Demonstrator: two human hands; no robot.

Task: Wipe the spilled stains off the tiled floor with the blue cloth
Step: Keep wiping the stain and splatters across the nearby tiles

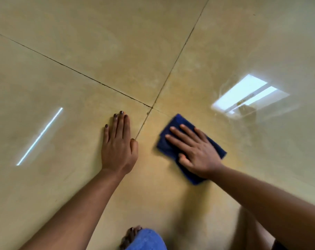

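A folded blue cloth [172,129] lies flat on the glossy beige tiled floor [99,51], just right of where the grout lines cross. My right hand [194,150] presses on top of it with fingers spread, palm down, covering most of the cloth. My left hand [118,141] rests flat on the bare tile to the left of the grout line, fingers together, holding nothing. Faint yellowish smears show on the tile around the cloth and below it. No distinct stain stands out.
Dark grout lines [171,69] cross just above the hands. Bright window and lamp reflections [248,94] shine on the floor at right and left. A bare foot and blue denim hem [144,239] sit at the bottom edge.
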